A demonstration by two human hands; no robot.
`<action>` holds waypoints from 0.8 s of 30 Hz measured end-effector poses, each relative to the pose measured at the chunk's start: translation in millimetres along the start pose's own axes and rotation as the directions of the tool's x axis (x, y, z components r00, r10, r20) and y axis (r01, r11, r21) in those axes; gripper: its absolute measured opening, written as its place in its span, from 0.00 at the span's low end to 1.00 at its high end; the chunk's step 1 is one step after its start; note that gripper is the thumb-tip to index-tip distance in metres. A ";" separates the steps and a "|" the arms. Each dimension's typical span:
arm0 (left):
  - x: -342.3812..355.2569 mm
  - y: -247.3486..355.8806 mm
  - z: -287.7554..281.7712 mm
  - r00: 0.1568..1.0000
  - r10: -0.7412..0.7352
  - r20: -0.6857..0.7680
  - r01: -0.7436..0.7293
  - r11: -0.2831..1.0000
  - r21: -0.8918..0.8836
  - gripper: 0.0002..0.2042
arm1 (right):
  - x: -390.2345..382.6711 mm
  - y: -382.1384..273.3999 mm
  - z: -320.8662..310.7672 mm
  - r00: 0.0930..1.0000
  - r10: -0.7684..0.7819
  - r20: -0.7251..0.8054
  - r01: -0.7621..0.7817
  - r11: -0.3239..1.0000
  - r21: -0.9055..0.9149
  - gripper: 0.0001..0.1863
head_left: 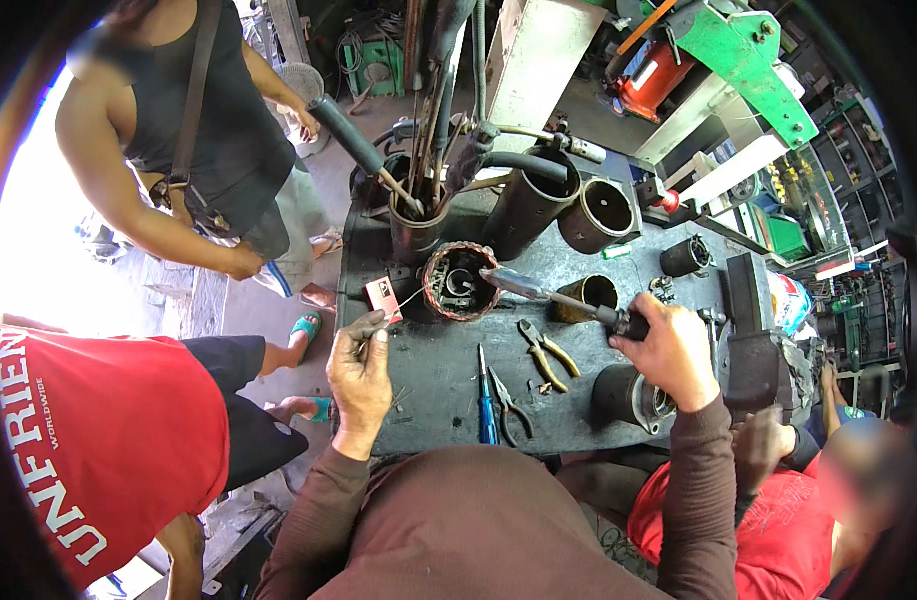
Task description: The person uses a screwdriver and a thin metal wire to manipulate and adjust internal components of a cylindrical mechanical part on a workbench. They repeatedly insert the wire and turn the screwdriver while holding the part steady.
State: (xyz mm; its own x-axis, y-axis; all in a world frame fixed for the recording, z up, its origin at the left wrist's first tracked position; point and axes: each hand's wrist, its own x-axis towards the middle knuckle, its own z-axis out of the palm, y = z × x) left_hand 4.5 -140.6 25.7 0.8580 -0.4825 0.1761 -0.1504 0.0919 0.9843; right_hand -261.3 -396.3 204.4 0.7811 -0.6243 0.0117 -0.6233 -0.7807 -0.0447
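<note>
In my right hand (678, 350) is the dark handle of a soldering iron (558, 298), its broad silvery head reaching left to the rim of a round motor stator (430, 285) with copper-coloured windings. Whether the head touches the windings I cannot tell. My left hand (361, 375) pinches a thin silvery wire (408, 298) that runs toward the stator's left side. A small red and white box (382, 298) lies just beyond those fingertips. Between my hands on the dark bench (438, 385) are yellow-handled pliers (548, 355), a blue screwdriver (487, 405) and long-nose pliers (508, 405).
Metal cylinders (596, 215) stand along the bench's back, one holding long rods (418, 205). A motor housing (628, 395) lies near my right forearm, beside a vise (773, 370). People stand at left (128, 420) and sit at right (768, 520). A green press (748, 60) rises behind.
</note>
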 end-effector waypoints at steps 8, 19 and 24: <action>1.6 -11.7 27.3 0.978 0.209 0.019 -0.207 0.947 0.245 0.08 | 64.2 -16.1 0.6 0.982 -0.163 0.097 0.177 0.970 -0.166 0.20; 5.8 -21.8 48.2 0.905 0.410 0.111 -0.419 0.819 0.392 0.08 | 95.5 -43.3 -6.7 0.950 -0.277 0.142 0.307 0.907 -0.288 0.17; 6.3 -20.2 46.9 0.902 0.407 0.141 -0.427 0.799 0.423 0.08 | 98.4 -52.9 -12.2 0.946 -0.295 0.131 0.322 0.885 -0.335 0.15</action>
State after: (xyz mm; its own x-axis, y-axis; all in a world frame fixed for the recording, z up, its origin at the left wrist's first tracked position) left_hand -10.1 -186.4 7.3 0.6437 -0.5206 0.5609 -0.6941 -0.0886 0.7144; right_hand -151.9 -416.7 220.1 0.9281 -0.3568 -0.1061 -0.3125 -0.9018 0.2985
